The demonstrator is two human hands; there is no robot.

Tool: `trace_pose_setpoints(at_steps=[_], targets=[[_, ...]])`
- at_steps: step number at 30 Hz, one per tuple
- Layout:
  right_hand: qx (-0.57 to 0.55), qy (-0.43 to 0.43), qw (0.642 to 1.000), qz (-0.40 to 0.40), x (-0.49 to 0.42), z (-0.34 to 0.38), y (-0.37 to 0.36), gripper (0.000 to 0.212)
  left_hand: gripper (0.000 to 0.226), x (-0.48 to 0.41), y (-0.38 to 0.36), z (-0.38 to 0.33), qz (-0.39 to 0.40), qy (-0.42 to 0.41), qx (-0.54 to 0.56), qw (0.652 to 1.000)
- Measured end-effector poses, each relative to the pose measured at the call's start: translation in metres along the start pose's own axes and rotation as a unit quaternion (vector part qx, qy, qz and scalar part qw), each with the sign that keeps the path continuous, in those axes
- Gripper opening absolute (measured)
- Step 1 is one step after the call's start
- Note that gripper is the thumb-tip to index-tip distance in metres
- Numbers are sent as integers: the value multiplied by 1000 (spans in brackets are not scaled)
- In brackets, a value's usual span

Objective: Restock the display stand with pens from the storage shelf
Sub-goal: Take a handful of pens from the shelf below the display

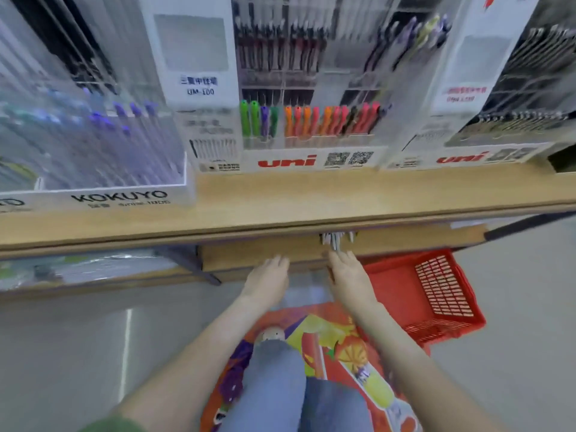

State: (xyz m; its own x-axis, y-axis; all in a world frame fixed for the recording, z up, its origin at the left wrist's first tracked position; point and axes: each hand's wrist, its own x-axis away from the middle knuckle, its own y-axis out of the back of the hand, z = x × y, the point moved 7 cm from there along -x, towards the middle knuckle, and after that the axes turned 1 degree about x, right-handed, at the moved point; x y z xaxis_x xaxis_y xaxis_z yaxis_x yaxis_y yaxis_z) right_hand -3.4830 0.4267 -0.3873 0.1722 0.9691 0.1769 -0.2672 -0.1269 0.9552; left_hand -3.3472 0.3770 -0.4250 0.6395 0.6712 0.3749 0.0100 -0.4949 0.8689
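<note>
Stationery shop aisle, with a wooden ledge (280,194) running right across the view. A small bunch of whitish pens (337,240) pokes out from under that ledge, dead on 12 o'clock from the right hand (347,275), long axes running roughly 12-to-6. The right fingertips meet the bottom of the bunch, but it's blurry and I honestly can't tell if they're wrapped round it or only reaching.

The left hand (268,275) sits at 9 o'clock of the right one, fingers fairly straight against the storage shelf (243,258) front, holding nothing. So the right is clearly the nearer hand.

The uni display stand (311,159) is up at 12 o'clock on the ledge, so I'd guess the pens go up and over that edge. A red basket (405,294) sits at 4 o'clock.
</note>
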Motion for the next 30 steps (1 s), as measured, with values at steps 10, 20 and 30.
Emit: trace_pose_setpoints(at_steps=[10,20,30], targets=[[29,26,996,-86,-168,-79,-177,59,57,-179,-109,52,-212,82,20,974],[84,146,972,-164,-214,-70,-207,45,59,-229,-143,72,-247,52,80,964],[-172,294,901,-267,-162,-58,-180,45,27,-214,-133,74,-219,65,793,565]])
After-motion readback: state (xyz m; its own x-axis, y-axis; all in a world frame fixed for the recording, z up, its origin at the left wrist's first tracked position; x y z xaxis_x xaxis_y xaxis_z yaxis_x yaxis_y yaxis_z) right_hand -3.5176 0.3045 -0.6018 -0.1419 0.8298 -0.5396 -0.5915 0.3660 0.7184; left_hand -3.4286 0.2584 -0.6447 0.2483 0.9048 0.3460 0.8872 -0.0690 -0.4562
